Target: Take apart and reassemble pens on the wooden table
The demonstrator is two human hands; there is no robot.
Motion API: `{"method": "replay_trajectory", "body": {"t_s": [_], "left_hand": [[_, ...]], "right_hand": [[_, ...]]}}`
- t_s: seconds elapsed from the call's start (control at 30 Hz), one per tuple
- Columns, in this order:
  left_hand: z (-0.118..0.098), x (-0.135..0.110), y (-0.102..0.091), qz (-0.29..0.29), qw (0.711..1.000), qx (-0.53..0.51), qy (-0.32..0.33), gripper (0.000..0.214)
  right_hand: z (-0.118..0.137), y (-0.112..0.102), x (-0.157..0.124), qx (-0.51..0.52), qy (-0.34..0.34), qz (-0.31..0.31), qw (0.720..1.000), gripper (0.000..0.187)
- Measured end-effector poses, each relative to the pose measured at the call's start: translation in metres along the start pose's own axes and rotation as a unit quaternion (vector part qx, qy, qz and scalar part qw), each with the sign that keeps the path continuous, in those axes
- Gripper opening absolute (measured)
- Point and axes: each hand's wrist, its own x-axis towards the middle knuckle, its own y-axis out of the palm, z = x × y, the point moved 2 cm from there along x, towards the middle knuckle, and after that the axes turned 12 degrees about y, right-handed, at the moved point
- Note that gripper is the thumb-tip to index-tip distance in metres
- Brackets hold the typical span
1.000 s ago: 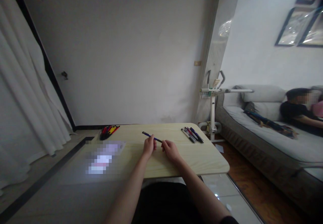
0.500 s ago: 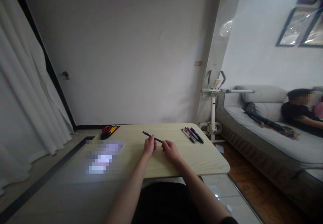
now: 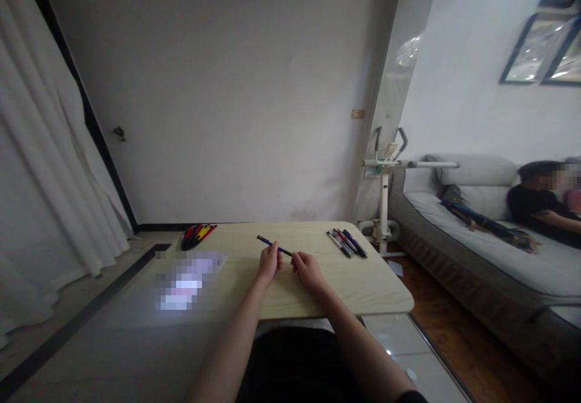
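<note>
Pinched by both hands, one dark blue pen [image 3: 284, 251] is held at mid-table: left hand [image 3: 271, 260] with fingers curled and thumb pressed on the barrel, right hand [image 3: 308, 270] with fingertips closed on the other end. No gap is seen in either grip; exact finger contact is partly hidden.

Risks, as judged: pen could be twisted or dropped if one pinch is loosened while the other is pulled, since the barrel is slim and is gripped by fingertips only on the right. If dropped, it could be rolled toward the near edge of the table [image 3: 381, 288], where forearms are crossed over. Loose pens [image 3: 346, 244] near the far right corner could be scattered over the right edge if brushed by the right hand. Same for the red, yellow and black pens [image 3: 198, 235] at the far left corner, if reached across carelessly.

Pen vs. grip: barrel is slanted, one end stuck out past the left hand toward the far edge, a short middle stretch exposed between the hands, the other end covered by right fingertips. Whether a cap is fitted cannot be told. Near the left edge, a pixelated patch [image 3: 184, 285] is left unidentified.
</note>
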Motion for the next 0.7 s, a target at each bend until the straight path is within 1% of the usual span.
{"method": "replay_trajectory", "body": {"t_s": [0.3, 0.7], "left_hand": [[0.0029, 0.0014, -0.0002, -0.001, 1.000, 0.004, 0.005, 0.044], [0.0034, 0.0016, -0.0005, 0.002, 1.000, 0.022, 0.004, 0.043]], "right_hand": [[-0.0008, -0.0005, 0.0005, -0.010, 0.001, -0.007, 1.000, 0.039], [-0.0026, 0.0009, 0.0009, -0.017, -0.011, -0.013, 1.000, 0.037]]}}
